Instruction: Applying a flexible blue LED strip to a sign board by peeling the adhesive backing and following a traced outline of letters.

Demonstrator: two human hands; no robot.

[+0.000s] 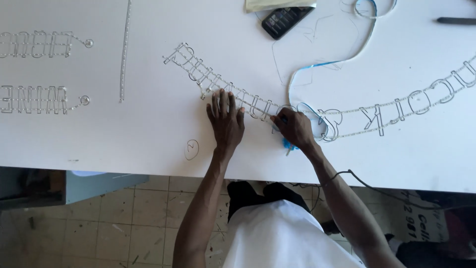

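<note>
A long curved row of clear outlined letters [208, 74] lies across a white table [124, 139]. My left hand [225, 119] rests flat on the letters near the middle of the row, fingers spread. My right hand [295, 128] is closed on a small blue-handled tool [289, 145], its tip touching a letter just right of my left hand. A thin blue-and-white strip [317, 67] curls from the table's far edge down to the letters beside my right hand.
A black phone [286, 20] and a yellowish sheet [277, 4] lie at the far edge. Two finished clear letter pieces [34, 44] [34, 99] and a straight clear strip [124, 49] lie at left. A dark tool [456, 21] is at far right. A circled pencil mark [192, 148] sits near the front edge.
</note>
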